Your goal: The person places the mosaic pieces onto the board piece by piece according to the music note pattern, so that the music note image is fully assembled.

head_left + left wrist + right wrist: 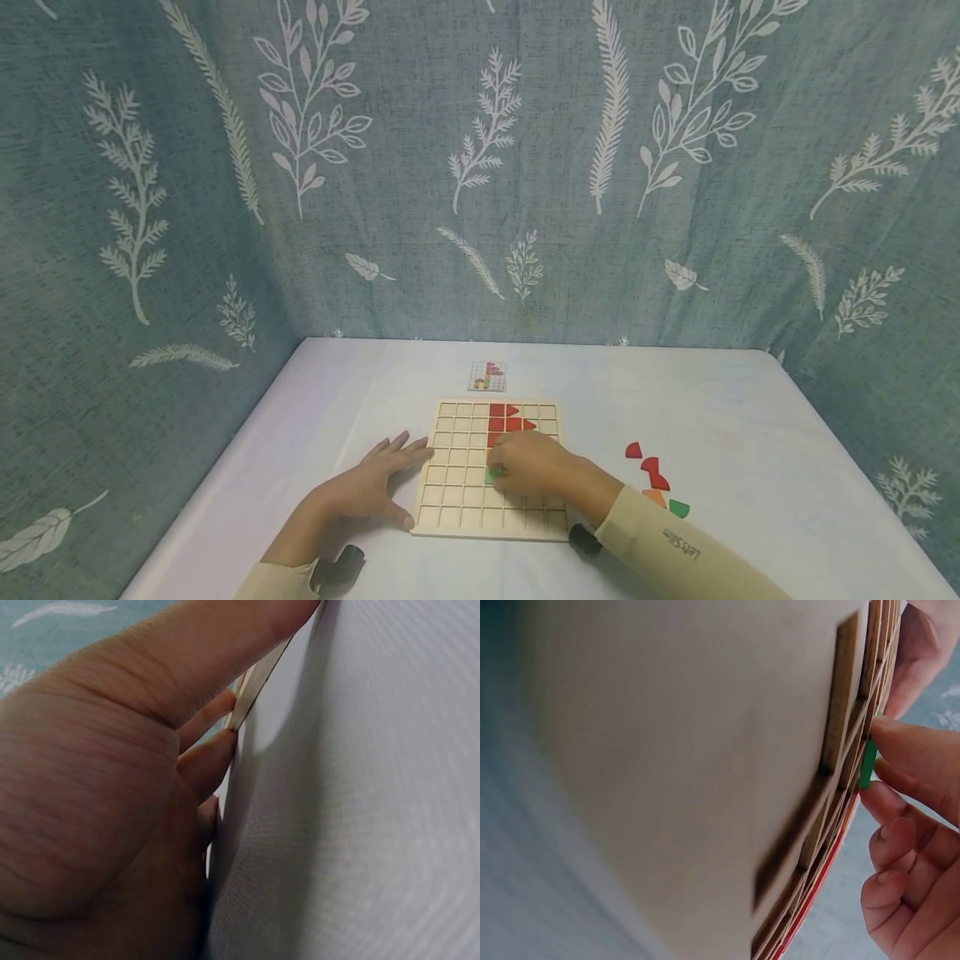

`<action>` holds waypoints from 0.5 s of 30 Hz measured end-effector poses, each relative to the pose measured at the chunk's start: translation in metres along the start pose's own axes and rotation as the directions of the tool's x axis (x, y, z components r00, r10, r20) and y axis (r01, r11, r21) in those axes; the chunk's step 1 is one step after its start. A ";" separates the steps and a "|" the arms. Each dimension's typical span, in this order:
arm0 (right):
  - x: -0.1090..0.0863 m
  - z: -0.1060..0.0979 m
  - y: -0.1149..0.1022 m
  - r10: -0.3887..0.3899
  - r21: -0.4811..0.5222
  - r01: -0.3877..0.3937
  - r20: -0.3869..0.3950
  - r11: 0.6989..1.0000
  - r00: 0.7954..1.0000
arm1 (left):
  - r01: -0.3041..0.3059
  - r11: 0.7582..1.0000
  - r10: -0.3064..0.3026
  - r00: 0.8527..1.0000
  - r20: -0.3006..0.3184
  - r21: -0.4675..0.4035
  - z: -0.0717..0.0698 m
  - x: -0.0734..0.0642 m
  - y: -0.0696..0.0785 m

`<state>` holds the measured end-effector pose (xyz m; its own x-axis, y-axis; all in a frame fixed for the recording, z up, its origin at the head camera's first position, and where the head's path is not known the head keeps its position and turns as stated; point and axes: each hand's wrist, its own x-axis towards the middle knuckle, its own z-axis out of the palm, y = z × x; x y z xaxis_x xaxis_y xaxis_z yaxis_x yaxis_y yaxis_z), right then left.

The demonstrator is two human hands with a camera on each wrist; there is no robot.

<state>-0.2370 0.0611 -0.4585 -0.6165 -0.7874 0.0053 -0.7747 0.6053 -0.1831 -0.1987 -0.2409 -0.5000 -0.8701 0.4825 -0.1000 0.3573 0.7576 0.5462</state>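
Observation:
A wooden grid board (487, 532) with square recesses lies flat on the table. Red square tiles and pointed red tiles (513, 424) fill several cells near its top, and a bit of orange shows below them. Over the middle of the board, my right hand (536, 465) pinches a green tile (868, 761) between thumb and fingertip, right at the grid. My left hand (367, 487) is spread beside the board, its fingertips and thumb at the left edge. In the left wrist view the thumb lies along the wooden side.
Behind the board lies a small pattern card (488, 377) with a coloured figure on a grid. To the right are loose tiles: several red ones (633, 451), an orange one (655, 497) and a green one (678, 508). A leaf-patterned curtain (480, 275) hangs behind the white table.

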 end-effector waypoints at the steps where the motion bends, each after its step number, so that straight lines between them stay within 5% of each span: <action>1: 0.000 0.000 0.000 0.000 -0.004 0.000 0.000 1.000 1.000 | 0.000 1.000 0.000 1.000 0.001 -0.002 0.000 0.000 0.000; 15: 0.000 0.001 -0.007 0.013 -0.084 -0.011 0.020 0.996 1.000 | 0.014 1.000 -0.014 1.000 0.006 -0.007 -0.001 -0.001 0.003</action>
<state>-0.2313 0.0567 -0.4582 -0.6237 -0.7815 -0.0164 -0.7767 0.6220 -0.0995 -0.1972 -0.2393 -0.4972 -0.8733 0.4741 -0.1125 0.3423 0.7612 0.5508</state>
